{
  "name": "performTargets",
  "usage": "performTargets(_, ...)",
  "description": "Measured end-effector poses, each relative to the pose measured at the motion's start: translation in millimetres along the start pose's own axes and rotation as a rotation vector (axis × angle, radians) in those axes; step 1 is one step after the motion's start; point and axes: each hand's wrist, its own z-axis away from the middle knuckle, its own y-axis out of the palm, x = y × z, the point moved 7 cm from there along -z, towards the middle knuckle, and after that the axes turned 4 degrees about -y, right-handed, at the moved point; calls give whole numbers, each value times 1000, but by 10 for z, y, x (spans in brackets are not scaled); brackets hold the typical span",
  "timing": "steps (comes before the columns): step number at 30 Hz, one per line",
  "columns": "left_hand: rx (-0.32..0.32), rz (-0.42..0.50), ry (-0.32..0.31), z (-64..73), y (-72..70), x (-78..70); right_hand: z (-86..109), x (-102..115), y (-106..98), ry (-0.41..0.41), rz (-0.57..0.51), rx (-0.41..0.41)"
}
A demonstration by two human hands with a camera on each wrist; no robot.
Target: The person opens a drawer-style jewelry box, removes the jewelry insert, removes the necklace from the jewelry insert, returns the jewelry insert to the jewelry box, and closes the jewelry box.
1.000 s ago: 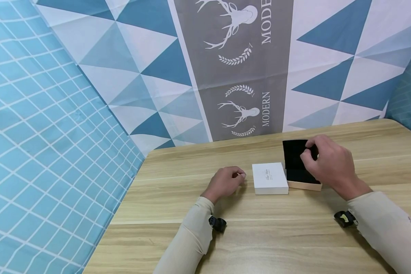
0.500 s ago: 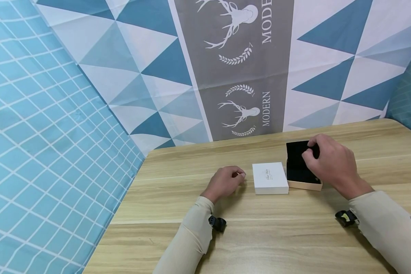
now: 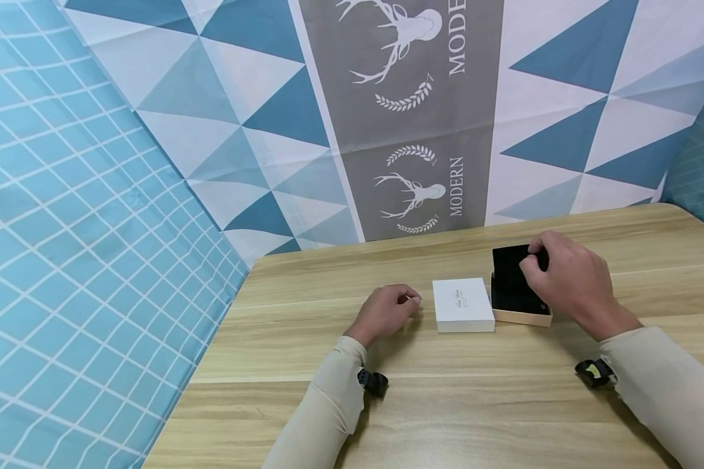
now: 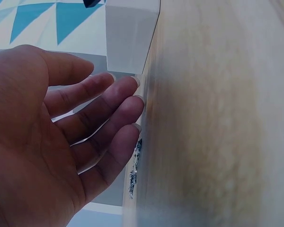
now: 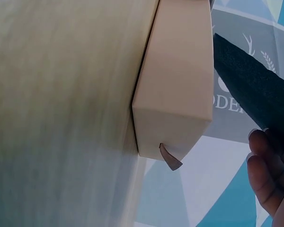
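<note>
In the head view, my right hand pinches the edge of a thin black pad over an open tan box. The pad stands tilted above the box wall in the right wrist view. Black lining shows inside the box, with a tiny shiny spot at its near right corner. A white lid with small printed script lies against the box's left side. Left of the lid, my left hand rests on the table, fingers loosely bent, holding nothing.
The wooden table reaches back to a patterned cloth wall. In the left wrist view, a small silvery, dark-speckled thing lies past the fingertips; its kind is unclear. A small ribbon tab sticks out of the box's end.
The black pad in my right hand has tilted and shifted slightly right, showing more of the box's inside at the near corner. My left hand has stayed still.
</note>
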Motion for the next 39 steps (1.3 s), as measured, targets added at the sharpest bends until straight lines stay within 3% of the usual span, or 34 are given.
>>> performTargets(23, -4, -3, -4, 8, 17, 24, 31, -127, 103, 166, -59, 183)
performTargets(39, 11, 25, -15, 16, 9, 18, 58, -165, 185, 221, -49, 329)
